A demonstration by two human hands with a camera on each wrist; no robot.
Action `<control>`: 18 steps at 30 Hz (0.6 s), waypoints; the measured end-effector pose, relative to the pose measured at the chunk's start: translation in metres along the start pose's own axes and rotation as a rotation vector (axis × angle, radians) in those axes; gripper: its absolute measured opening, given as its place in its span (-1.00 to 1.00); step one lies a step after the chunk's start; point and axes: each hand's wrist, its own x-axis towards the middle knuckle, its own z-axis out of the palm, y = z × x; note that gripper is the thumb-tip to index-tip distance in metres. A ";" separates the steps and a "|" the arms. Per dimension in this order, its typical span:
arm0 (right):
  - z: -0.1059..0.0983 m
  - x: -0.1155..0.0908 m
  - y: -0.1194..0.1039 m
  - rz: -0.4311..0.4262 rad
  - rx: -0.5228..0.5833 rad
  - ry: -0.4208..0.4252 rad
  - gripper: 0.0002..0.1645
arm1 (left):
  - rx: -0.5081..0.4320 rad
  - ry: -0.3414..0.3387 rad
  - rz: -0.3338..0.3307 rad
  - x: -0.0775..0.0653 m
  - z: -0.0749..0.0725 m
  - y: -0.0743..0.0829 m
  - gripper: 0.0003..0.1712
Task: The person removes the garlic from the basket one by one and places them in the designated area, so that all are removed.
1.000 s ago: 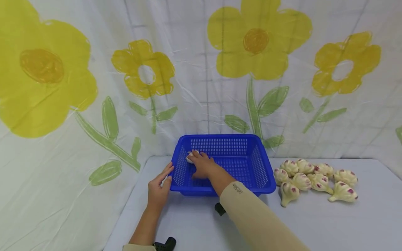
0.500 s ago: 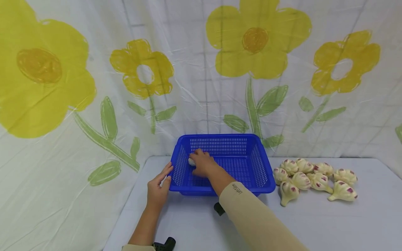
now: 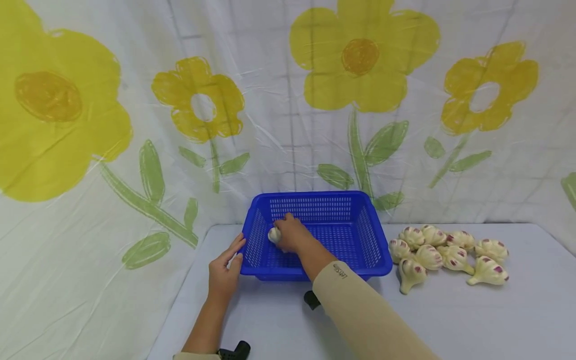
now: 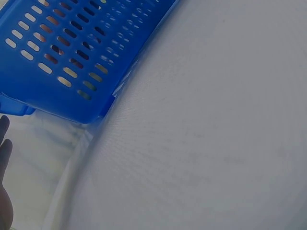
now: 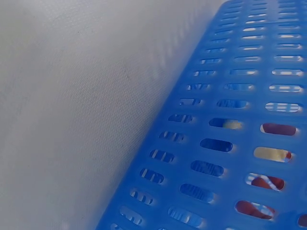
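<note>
A blue plastic basket (image 3: pixel 317 271) with slotted walls stands on the white table. Inside it, near the left wall, my right hand (image 3: pixel 292 235) grips a whitish garlic bulb (image 3: pixel 274 235), most of which the fingers hide. My left hand (image 3: pixel 223 275) touches the basket's left rim from outside, its fingers fairly straight. In the left wrist view only fingertips (image 4: pixel 5 153) show at the left edge, by the basket corner (image 4: pixel 86 112). Through the slots of the basket wall (image 5: pixel 192 165) in the right wrist view, bits of the hand and something pale show.
Several purple-and-cream garlic bulbs (image 3: pixel 429 257) lie in a cluster on the table right of the basket. A white curtain (image 3: pixel 270 125) with yellow flowers hangs behind the table. Dark wrist-worn devices (image 3: pixel 236 350) show below each hand.
My right hand's fingers were spread over the garlic bulb and have now closed round it. The bulb has shifted slightly nearer within the basket. My left hand stays at the rim.
</note>
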 end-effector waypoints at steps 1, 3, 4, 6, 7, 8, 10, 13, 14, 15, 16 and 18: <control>0.000 -0.001 0.000 0.003 0.008 0.002 -0.32 | 0.000 0.000 0.004 0.001 -0.001 0.004 -0.64; 0.000 -0.001 0.000 0.005 0.016 0.006 -0.32 | 0.000 -0.003 0.002 0.003 -0.002 0.012 -0.64; 0.000 -0.002 0.000 0.007 0.020 0.008 -0.32 | -0.002 -0.005 -0.001 0.004 -0.003 0.015 -0.65; 0.000 -0.002 0.001 0.008 0.025 0.013 -0.32 | -0.003 -0.012 -0.009 0.005 -0.003 0.018 -0.65; 0.000 -0.002 0.001 0.007 0.027 0.012 -0.32 | 0.000 -0.015 -0.009 0.005 -0.003 0.019 -0.65; 0.000 -0.002 0.002 0.004 0.026 0.011 -0.33 | -0.001 -0.016 -0.012 0.005 -0.003 0.020 -0.65; 0.000 -0.002 0.002 -0.005 0.025 0.009 -0.35 | -0.002 -0.019 -0.012 0.005 -0.003 0.020 -0.65; -0.001 -0.002 0.003 -0.023 0.034 0.000 -0.41 | -0.002 -0.027 -0.017 0.005 -0.003 0.020 -0.65; -0.001 -0.002 0.003 -0.023 0.042 -0.007 -0.43 | -0.006 -0.028 -0.024 0.005 -0.003 0.019 -0.65; -0.002 -0.002 0.003 -0.020 0.052 -0.017 -0.46 | -0.010 -0.029 -0.032 0.005 -0.003 0.019 -0.65; -0.002 -0.002 0.003 -0.017 0.062 -0.029 -0.48 | -0.007 -0.028 -0.034 0.005 -0.003 0.020 -0.65; -0.002 -0.002 0.003 -0.005 0.078 -0.052 -0.51 | -0.010 -0.028 -0.043 0.005 -0.003 0.020 -0.65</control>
